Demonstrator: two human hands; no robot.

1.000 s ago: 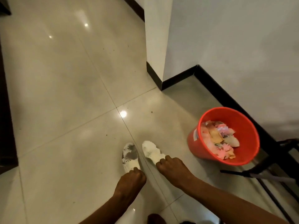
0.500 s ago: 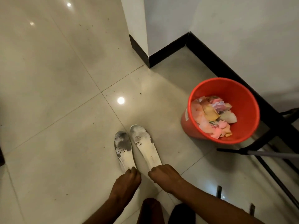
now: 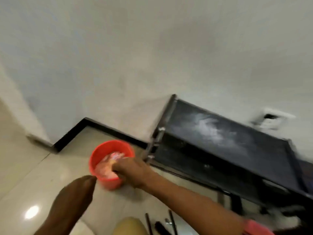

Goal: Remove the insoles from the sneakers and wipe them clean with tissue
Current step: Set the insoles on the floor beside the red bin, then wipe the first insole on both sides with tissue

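Observation:
The picture is blurred by motion. My right hand point(image 3: 129, 168) reaches across to the red bucket point(image 3: 108, 150) and lies over its near rim, fingers curled down onto the pink and white scraps inside. Whether it holds anything I cannot tell. My left hand point(image 3: 76, 197) hangs in the foreground left of the bucket, fingers stretched out together, with nothing in it. The insoles and sneakers are out of view.
A black metal rack point(image 3: 220, 150) stands against the white wall right of the bucket. Black skirting point(image 3: 101, 123) runs along the wall's foot. A wall socket point(image 3: 271, 119) sits above the rack. Thin dark rods point(image 3: 172, 223) lie on the glossy tiled floor.
The view has swung up and right, off the two insoles. My right hand left the insole and moved over the red bucket. My left hand lifted off the floor.

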